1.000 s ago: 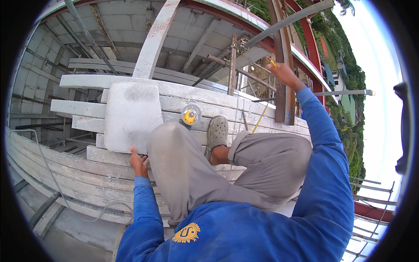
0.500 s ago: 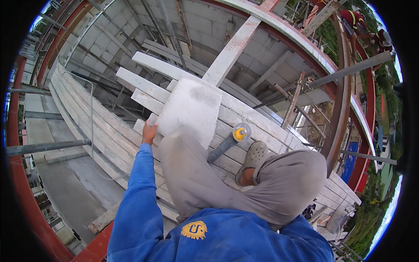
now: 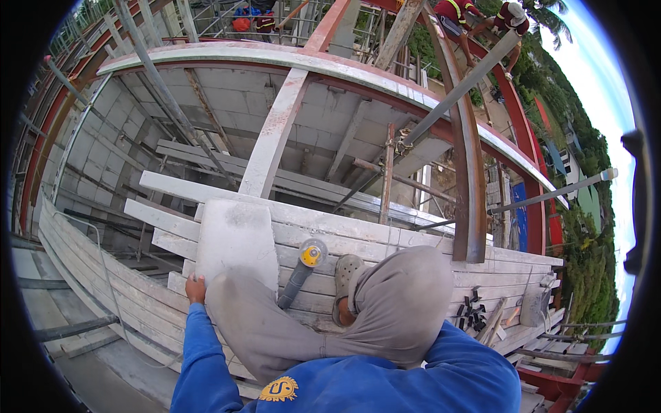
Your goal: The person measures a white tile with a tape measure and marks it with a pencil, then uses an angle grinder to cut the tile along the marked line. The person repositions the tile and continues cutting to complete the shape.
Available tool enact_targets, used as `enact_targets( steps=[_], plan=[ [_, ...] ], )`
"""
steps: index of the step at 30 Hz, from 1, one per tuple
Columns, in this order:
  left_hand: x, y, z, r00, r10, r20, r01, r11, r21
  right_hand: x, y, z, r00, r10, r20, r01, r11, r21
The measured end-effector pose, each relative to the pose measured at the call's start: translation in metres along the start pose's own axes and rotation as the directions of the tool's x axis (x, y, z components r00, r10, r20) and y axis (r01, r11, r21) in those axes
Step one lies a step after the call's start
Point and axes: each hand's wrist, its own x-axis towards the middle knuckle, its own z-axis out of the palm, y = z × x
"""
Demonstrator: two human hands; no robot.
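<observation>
R hand: big change here, a sec ago it was up by the steel w/ a pencil; now out of view, arm dropped behind the R knee point(image 3: 406, 303), so can't tell its grip.
L hand point(image 3: 196, 289): still down at the slab's near L corner; fingers partly hidden, can't tell if they grip slab or plank.
White slab point(image 3: 237, 241): flat on the concrete planks point(image 3: 344, 230), its near end behind the L knee point(image 3: 237, 303); only L hand looks able to steady it, R busy elsewhere or idle, unclear.
Angle grinder point(image 3: 295, 286): lying btwn slab and clog point(image 3: 345, 272), no hand on it, disc away from the body.
Plank ends: stick out L past the slab over a gap; far edge drops off too.
Room: tight nr grinder, w/ clog just beside; planks run R past the rusty steel beam point(image 3: 471, 230); black brackets point(image 3: 471, 313) near R sleeve point(image 3: 471, 365).
</observation>
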Motion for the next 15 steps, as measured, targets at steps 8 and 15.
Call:
enact_targets(
  steps=[8,15],
  plan=[
    [0.002,-0.010,0.006,0.968,-0.196,0.158,0.190,0.980,0.053,-0.007,0.007,0.017,0.999,0.037,0.037,-0.039,0.999,0.036],
    [0.074,0.148,-0.014,0.990,0.132,-0.049,-0.137,0.985,-0.107,-0.015,-0.008,0.023,0.995,-0.100,-0.002,0.099,0.992,-0.074]
  ],
)
